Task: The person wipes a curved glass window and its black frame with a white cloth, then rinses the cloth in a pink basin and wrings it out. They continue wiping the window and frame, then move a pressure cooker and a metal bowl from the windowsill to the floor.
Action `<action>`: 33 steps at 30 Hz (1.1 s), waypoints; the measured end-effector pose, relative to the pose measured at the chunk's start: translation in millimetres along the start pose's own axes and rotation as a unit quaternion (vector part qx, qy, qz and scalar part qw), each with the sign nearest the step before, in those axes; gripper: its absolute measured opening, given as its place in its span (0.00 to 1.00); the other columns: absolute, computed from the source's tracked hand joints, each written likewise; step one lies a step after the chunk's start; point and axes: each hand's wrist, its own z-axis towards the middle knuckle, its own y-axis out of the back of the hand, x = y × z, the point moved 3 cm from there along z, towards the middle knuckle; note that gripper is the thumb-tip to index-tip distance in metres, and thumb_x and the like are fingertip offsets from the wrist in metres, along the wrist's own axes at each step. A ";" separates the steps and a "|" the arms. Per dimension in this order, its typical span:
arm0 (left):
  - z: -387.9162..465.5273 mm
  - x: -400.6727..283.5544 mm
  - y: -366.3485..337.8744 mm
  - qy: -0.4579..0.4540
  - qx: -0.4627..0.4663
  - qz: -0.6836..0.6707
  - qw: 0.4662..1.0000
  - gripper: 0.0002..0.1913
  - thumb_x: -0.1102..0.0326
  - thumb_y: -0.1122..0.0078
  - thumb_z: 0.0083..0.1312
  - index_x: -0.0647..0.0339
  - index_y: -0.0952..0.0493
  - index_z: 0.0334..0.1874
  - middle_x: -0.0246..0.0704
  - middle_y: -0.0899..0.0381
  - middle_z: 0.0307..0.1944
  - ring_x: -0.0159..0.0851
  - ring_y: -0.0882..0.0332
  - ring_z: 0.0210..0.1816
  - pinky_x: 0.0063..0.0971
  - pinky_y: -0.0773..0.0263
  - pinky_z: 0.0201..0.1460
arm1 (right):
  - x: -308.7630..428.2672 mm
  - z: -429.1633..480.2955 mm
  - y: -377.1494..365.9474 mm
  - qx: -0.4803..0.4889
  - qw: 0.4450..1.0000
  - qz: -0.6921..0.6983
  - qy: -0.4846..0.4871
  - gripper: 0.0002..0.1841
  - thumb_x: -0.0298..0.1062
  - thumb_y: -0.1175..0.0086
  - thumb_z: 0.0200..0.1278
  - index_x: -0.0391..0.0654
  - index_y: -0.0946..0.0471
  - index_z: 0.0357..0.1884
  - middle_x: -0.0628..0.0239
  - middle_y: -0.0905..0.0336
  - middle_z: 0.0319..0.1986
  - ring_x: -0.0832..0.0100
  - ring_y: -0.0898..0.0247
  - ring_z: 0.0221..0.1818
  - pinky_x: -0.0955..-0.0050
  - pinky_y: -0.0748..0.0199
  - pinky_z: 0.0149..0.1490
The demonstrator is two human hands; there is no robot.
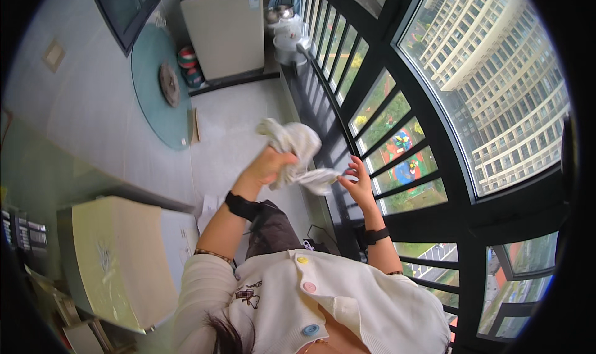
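Observation:
A crumpled pale cloth [300, 142], blurred and faintly patterned, hangs in the air in front of me, above the tiled floor. My left hand [270, 165] grips its bunched part in a fist. A twisted end of the cloth stretches to the right, where the thumb and fingertips of my right hand [356, 181] pinch it. The other fingers of that hand are raised beside the window bars. Whether the cloth is a rag or a garment cannot be made out.
Black window railings [382, 121] run along the right. Ahead stands a white top-loading washing machine [226, 32], with balls [187, 58] at its left. A round glass tabletop [149, 88] leans on the left wall. White buckets [289, 46] sit by the window; a cabinet-like box [121, 256] is lower left.

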 end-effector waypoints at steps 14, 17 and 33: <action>143.1 -73.2 122.3 0.282 0.071 -0.018 0.957 0.28 0.53 0.45 0.64 0.62 0.36 0.62 0.37 0.31 0.59 0.38 0.32 0.59 0.32 0.38 0.63 | 76.9 187.9 -76.4 0.062 0.811 0.578 -0.070 0.27 0.53 0.61 0.68 0.42 0.35 0.59 0.61 0.29 0.54 0.62 0.33 0.56 0.60 0.38 0.62; 162.2 -41.7 134.1 0.261 0.125 -0.102 0.952 0.25 0.71 0.41 0.61 0.60 0.35 0.61 0.35 0.29 0.56 0.37 0.29 0.56 0.32 0.35 0.61 | 48.4 185.3 -98.4 0.085 0.760 0.629 -0.136 0.34 0.61 0.69 0.68 0.44 0.39 0.63 0.61 0.35 0.60 0.60 0.40 0.62 0.58 0.46 0.66; 322.8 -94.7 199.2 0.249 -0.107 0.306 0.913 0.12 0.64 0.45 0.65 0.59 0.25 0.48 0.30 0.22 0.46 0.29 0.25 0.42 0.27 0.29 0.46 | -18.5 333.8 -9.5 -0.066 0.909 0.345 -0.225 0.23 0.31 0.39 0.55 0.38 0.33 0.52 0.63 0.24 0.38 0.70 0.25 0.38 0.72 0.25 0.41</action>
